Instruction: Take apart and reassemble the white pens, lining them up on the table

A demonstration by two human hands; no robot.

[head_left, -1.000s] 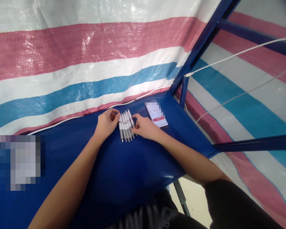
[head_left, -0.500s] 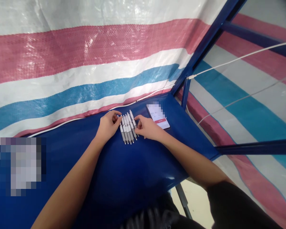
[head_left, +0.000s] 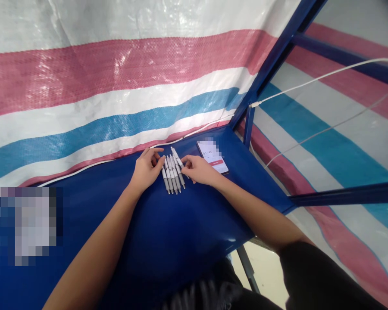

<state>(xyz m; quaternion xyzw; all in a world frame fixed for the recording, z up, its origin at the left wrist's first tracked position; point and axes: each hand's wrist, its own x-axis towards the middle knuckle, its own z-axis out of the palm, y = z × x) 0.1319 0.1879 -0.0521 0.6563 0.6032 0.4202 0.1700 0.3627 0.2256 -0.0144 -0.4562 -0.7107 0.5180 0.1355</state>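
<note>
Several white and grey pens point(head_left: 172, 177) lie side by side on the blue table point(head_left: 168, 228), their tips pointing toward me. My left hand point(head_left: 148, 165) is at the left edge of the row, fingers curled, with the thumb by the upper end of the leftmost pen. At the right edge, my right hand point(head_left: 196, 169) has its thumb and fingers pinched on a pen that leans over the row. The contact between my left fingertips and the pens is too small to make out.
A phone point(head_left: 217, 162) with a lit screen lies right of the pens. A white cable point(head_left: 80, 170) runs along the table's back edge by the striped sheet point(head_left: 116, 94). Blue metal frame bars point(head_left: 248, 129) stand at the right. A blurred patch covers the far left.
The pens on the right side of the row have shifted, and the rightmost one leans more to the left at its top. The view has moved slightly; my left hand is nearly unchanged.
</note>
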